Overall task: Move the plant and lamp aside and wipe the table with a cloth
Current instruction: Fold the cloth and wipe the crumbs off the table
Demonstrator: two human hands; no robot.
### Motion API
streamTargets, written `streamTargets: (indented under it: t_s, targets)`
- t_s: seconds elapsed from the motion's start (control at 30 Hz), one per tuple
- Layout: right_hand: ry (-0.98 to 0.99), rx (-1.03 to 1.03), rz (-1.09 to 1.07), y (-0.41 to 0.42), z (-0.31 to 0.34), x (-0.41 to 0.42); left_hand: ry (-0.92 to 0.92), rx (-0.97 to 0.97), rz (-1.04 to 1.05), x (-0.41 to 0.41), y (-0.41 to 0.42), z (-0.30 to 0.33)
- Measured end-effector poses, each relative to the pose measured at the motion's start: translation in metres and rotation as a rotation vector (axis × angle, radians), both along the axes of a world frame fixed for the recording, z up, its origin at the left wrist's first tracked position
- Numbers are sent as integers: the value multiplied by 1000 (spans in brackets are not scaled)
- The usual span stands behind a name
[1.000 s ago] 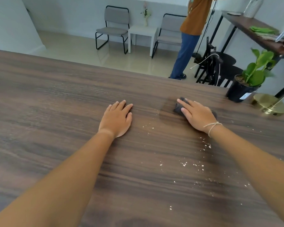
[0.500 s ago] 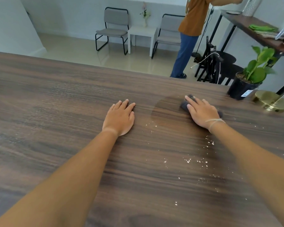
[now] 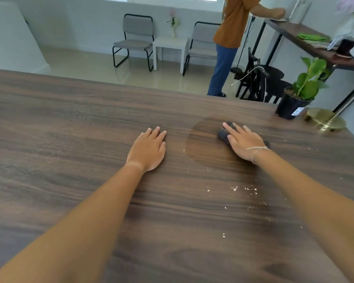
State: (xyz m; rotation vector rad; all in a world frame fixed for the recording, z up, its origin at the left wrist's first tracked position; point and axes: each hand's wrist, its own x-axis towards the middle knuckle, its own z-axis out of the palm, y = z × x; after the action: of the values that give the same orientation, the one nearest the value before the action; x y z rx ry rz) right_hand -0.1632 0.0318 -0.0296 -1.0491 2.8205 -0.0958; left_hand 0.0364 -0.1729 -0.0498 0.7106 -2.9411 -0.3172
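My right hand presses flat on a dark grey cloth on the dark wooden table. A damp, darker patch spreads to the left of the cloth. Pale crumbs lie scattered nearer to me, by my right forearm. My left hand rests palm down on the wood, fingers together, holding nothing. The green plant in its black pot stands at the table's far right corner. The brass lamp base sits just right of the pot, its stem rising out of view.
Beyond the far edge a person in an orange top stands at a side shelf. Two grey chairs flank a small white table. A black stool and stand are close to the table's far right.
My right hand has slid the cloth a little to the right, and the damp patch to its left has grown. My left hand has stayed flat in place.
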Motion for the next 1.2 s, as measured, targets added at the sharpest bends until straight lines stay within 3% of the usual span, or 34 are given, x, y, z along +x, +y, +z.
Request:
streamTargets:
  t_s: [0.07,0.13,0.27,0.37,0.47,0.53,0.63,0.73,0.8,0.87,0.93,1.0,1.1,1.2]
  targets:
    - [45,-27,55,-30,-5,25,1,16,-2,2,1,1]
    - [62,-54,241,-38,-11,74,12,36,-4,2,1,2]
    - [49,-80,500,21,-3,134,23,36,-12,8,0,4]
    - [86,-55,348,45,-3,85,4,11,-27,13,2,3]
    - [-2,-16,42,13,-1,39,-11,6,-26,16,3,2]
    - [30,-53,5,-21,-6,46,-13,-4,-24,16,2,1]
    - [107,-84,239,-42,-11,108,-18,-14,-33,15,1,1]
    - [73,-140,480,2,-9,160,-19,-26,-36,16,1,-1]
    - [54,-134,432,39,-7,146,-19,-14,-34,16,0,0]
    - [88,-76,226,60,-9,100,-15,-11,-36,17,0,0]
    - [53,-37,-49,55,-6,59,-15,-5,-32,17,1,1]
    - [39,-56,-112,32,-8,58,-21,-7,-33,16,3,1]
    - [87,-102,151,11,-14,122,-34,-6,-38,16,5,2]
    - [11,-160,427,58,-10,192,-40,18,-53,15,3,5]
